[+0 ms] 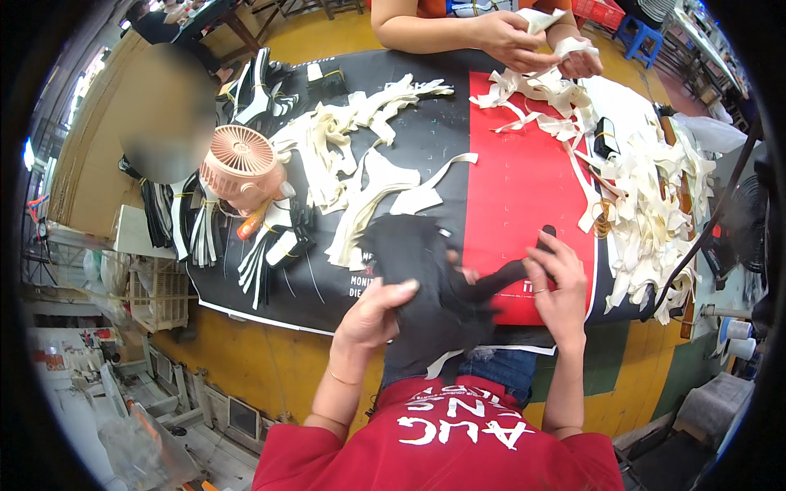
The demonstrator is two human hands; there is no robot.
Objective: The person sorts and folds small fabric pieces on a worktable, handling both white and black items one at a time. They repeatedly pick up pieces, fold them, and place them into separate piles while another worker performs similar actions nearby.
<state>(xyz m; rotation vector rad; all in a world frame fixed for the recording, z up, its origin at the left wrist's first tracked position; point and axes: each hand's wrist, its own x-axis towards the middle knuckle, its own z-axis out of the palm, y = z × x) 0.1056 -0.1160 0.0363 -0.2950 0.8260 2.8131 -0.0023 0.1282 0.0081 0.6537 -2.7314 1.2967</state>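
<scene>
A bunch of black fabric pieces (pixel 417 295) hangs over the table's near edge, partly smeared by motion. My left hand (pixel 372 315) grips the bunch from its left side, the thumb lying on top. To the right, my right hand (pixel 558 282) pinches the end of a black fabric strip (pixel 503 280) that reaches back to the bunch. White fabric pieces (pixel 372 196) lie just beyond the bunch, on the black part of the table cover (pixel 442 172). The red part of the cover is under my right hand.
Across the table a co-worker's hands (pixel 524 45) hold white fabric pieces. More white pieces are heaped at the right (pixel 655 196). A pink fan (pixel 241 164) stands at the left among tied black and white bundles (pixel 196 217). A plastic crate (pixel 160 295) is beyond the left edge.
</scene>
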